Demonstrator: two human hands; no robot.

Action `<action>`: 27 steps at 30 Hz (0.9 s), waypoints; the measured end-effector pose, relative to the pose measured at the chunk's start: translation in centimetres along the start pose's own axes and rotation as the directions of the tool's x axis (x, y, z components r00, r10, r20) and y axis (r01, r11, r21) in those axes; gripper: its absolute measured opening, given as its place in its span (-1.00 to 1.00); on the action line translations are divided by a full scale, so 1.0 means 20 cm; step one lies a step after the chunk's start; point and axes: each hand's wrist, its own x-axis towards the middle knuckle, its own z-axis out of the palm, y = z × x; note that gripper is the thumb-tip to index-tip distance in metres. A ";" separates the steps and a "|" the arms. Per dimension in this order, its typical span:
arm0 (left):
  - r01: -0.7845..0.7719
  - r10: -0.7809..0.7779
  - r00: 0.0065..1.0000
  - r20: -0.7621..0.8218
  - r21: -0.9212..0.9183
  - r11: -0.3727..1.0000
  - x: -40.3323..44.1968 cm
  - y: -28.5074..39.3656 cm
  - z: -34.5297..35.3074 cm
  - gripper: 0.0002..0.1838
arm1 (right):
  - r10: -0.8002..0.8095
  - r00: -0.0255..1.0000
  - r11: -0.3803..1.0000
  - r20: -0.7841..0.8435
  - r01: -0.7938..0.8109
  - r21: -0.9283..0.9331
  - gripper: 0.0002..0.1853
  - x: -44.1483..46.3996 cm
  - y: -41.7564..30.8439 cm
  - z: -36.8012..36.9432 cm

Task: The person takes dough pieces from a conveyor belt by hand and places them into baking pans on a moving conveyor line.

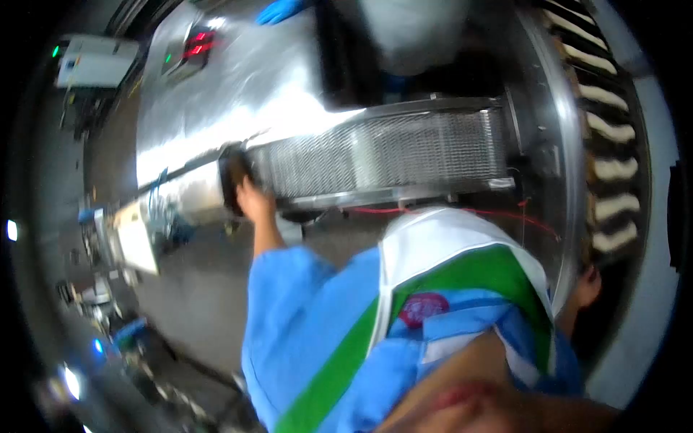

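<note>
My left hand is at the left end of a metal mesh conveyor. Its fingers close against a dark, block-like piece, blurred, whose kind I cannot make out. On the far right, my right hand is low beside a row of pale, wavy strips lying on dark supports. It is nearest to the lowest strip. Blur and dark surroundings hide its fingers, so I cannot tell whether it holds anything.
A shiny steel table bears a box with a red lit display. Across the conveyor stands another person, with a blue-gloved hand. A steel rail runs before the strips. A red cable passes under the conveyor. Machinery stands at left.
</note>
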 end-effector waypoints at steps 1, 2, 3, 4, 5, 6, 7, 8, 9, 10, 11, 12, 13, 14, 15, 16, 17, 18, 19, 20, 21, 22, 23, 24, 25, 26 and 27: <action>-0.037 0.038 0.998 -0.051 0.005 0.999 0.02 -0.02 0.03 -0.26 | 0.021 0.999 0.997 -0.030 -0.023 -0.080 -0.32 -0.01 0.03 0.00; 0.002 -0.001 0.998 -0.063 0.013 1.000 0.02 -0.03 0.03 -0.26 | 0.004 0.997 0.996 -0.075 -0.010 -0.088 -0.33 -0.02 0.08 0.03; 0.021 -0.022 0.999 -0.047 -0.026 0.999 -0.01 0.02 -0.05 -0.29 | -0.012 0.997 0.999 -0.080 0.009 -0.037 -0.35 -0.03 0.12 0.03; 0.007 -0.008 0.998 -0.065 -0.028 1.000 -0.04 0.02 0.00 -0.29 | 0.065 0.998 0.998 -0.021 -0.065 0.021 -0.34 0.00 0.12 0.06; -0.014 0.011 0.997 -0.082 -0.039 0.999 -0.04 -0.02 0.04 -0.30 | 0.145 0.989 0.987 0.032 -0.147 0.070 -0.34 -0.02 0.10 0.03; 0.003 -0.006 0.997 -0.077 -0.032 0.999 -0.04 -0.02 0.03 -0.30 | 0.127 0.991 0.989 0.039 -0.129 0.069 -0.34 0.00 0.13 0.03; 0.009 -0.011 0.998 -0.064 -0.029 1.000 -0.05 0.00 0.01 -0.30 | 0.112 0.991 0.991 0.069 -0.116 0.061 -0.33 0.00 0.16 0.04; 0.010 -0.012 0.999 -0.050 -0.029 1.000 -0.07 0.01 -0.01 -0.31 | 0.102 0.990 0.993 0.095 -0.107 0.052 -0.31 0.01 0.20 0.05; 0.019 -0.020 0.999 -0.045 -0.028 0.999 -0.10 0.02 -0.01 -0.31 | 0.092 0.991 0.994 0.096 -0.097 0.048 -0.31 0.01 0.19 0.06; 0.012 -0.014 0.997 -0.076 -0.025 1.000 -0.12 0.02 -0.01 -0.31 | 0.097 0.986 0.993 0.133 -0.105 0.053 -0.31 0.00 0.19 0.06; 0.003 -0.006 0.994 -0.107 -0.024 1.000 -0.13 0.03 -0.01 -0.30 | 0.104 0.980 0.992 0.169 -0.115 0.058 -0.31 -0.01 0.20 0.05; 0.005 -0.008 0.995 -0.103 -0.024 1.000 -0.13 0.03 -0.01 -0.30 | 0.117 0.979 0.992 0.169 -0.122 0.020 -0.33 -0.06 0.08 -0.01; 0.000 -0.003 0.994 -0.106 -0.028 1.000 -0.14 0.03 -0.01 -0.30 | 0.056 0.988 0.998 0.146 -0.060 0.024 -0.34 -0.08 0.07 0.00; -0.005 0.001 0.994 -0.109 -0.031 0.999 -0.15 0.02 -0.01 -0.30 | 0.017 0.963 0.999 0.269 -0.029 0.041 -0.35 -0.05 0.08 0.01; -0.003 -0.001 0.995 -0.102 -0.030 1.000 -0.16 0.03 -0.03 -0.30 | -0.020 0.922 0.998 0.387 -0.004 0.061 -0.34 -0.03 0.08 0.02; -0.012 0.010 0.994 -0.110 -0.018 1.000 -0.16 0.04 -0.05 -0.29 | -0.106 0.948 0.994 0.302 0.109 0.007 -0.37 -0.07 0.02 -0.01; -0.026 0.025 0.993 -0.119 -0.008 1.000 -0.16 0.07 -0.06 -0.29 | -0.100 0.949 0.995 0.299 0.104 0.001 -0.37 -0.07 -0.04 -0.03; -0.048 0.050 0.992 -0.114 0.019 0.999 -0.15 0.08 -0.07 -0.29 | -0.154 0.949 0.988 0.274 0.146 0.051 -0.38 -0.07 -0.11 -0.04; -0.089 0.093 0.990 -0.108 0.039 0.995 -0.14 0.09 -0.08 -0.30 | -0.189 0.952 0.981 0.242 0.171 0.091 -0.39 -0.08 -0.13 -0.06; -0.162 0.166 0.979 -0.120 0.042 0.986 -0.11 0.07 -0.03 -0.33 | -0.279 0.951 0.957 0.129 0.265 0.121 -0.45 -0.08 -0.01 0.05; -0.164 0.164 0.986 0.014 0.016 0.986 -0.09 0.19 -0.14 -0.38 | -0.187 0.959 0.976 0.211 0.157 0.150 -0.52 -0.10 0.01 0.06; -0.368 0.390 0.918 -0.078 0.203 0.907 0.00 0.07 0.07 -0.42 | -0.095 0.975 0.993 0.199 0.077 0.094 -0.57 -0.15 -0.03 0.02; -0.313 0.310 0.950 0.045 0.158 0.937 0.01 0.14 0.03 -0.47 | -0.002 0.983 0.999 0.185 -0.006 0.040 -0.59 -0.20 -0.07 -0.01; -0.245 0.222 0.960 0.167 0.129 0.961 0.00 0.22 -0.02 -0.51 | 0.024 0.990 1.000 0.138 -0.024 -0.005 -0.57 -0.23 -0.15 -0.07; -0.279 0.250 0.952 0.178 0.161 0.947 0.04 0.24 0.00 -0.54 | 0.050 0.995 0.998 0.090 -0.046 -0.048 -0.55 -0.26 -0.22 -0.14; -0.239 0.236 0.955 0.178 -0.003 0.971 0.10 0.19 0.04 -0.56 | 0.076 0.993 0.995 0.088 -0.070 -0.074 -0.55 -0.23 -0.21 -0.09; -0.498 0.519 0.853 -0.057 0.210 0.842 0.04 0.17 -0.01 -0.62 | 0.068 0.996 0.997 0.060 -0.066 -0.037 -0.55 -0.22 -0.25 -0.09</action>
